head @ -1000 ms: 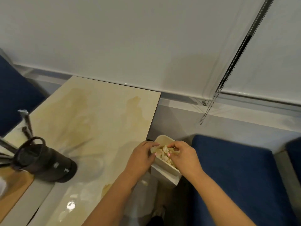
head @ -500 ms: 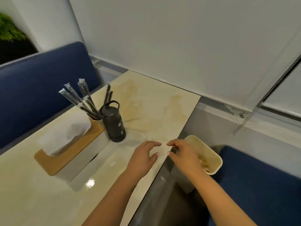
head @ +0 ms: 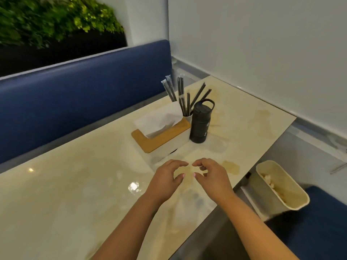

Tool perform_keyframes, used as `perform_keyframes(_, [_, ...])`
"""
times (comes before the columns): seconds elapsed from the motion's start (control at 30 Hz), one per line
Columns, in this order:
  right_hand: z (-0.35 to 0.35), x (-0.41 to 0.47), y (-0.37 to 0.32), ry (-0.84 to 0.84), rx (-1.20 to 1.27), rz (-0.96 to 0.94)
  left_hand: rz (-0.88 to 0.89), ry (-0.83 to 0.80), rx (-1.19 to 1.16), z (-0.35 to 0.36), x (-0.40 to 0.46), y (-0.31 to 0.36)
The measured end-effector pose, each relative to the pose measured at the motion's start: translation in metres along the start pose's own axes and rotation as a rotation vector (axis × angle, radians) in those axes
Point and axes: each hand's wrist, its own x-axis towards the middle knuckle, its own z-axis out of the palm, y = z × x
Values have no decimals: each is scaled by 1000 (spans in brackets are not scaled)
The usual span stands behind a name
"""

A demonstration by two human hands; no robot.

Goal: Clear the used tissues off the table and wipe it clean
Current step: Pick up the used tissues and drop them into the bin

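Both hands hover side by side over the glossy cream table (head: 75,184), near its right edge. My left hand (head: 167,179) and my right hand (head: 210,177) have loosely curled fingers and hold nothing. A cream waste bin (head: 293,203) stands on the floor to the right of the table, with crumpled tissues (head: 268,180) inside it. A white tissue box with a wooden lid (head: 159,136) sits on the table beyond my hands, a clean tissue (head: 159,119) sticking out of it.
A black bottle (head: 201,122) stands right of the tissue box, and a white cup of wrapped black straws (head: 184,102) behind it. Blue bench seats (head: 75,102) flank the table. A white wall runs along the far side.
My hands left the waste bin and moved left, over the table. The view swung left, bringing the tissue box, bottle and straws into sight.
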Motion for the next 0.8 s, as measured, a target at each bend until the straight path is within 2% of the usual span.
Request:
perform_keyframes(0.4, [122,-66,-97,-159,77,-138,-151,142,20,-103,-144,-92])
perform_keyframes(0.63, [170,-99,-130,-271,47,-158,-248,231,6,-132,-213,-128])
perform_keyframes(0.8, [197,-117,-141,-413,-32,-152,-318,272,7,-135,-253,-142])
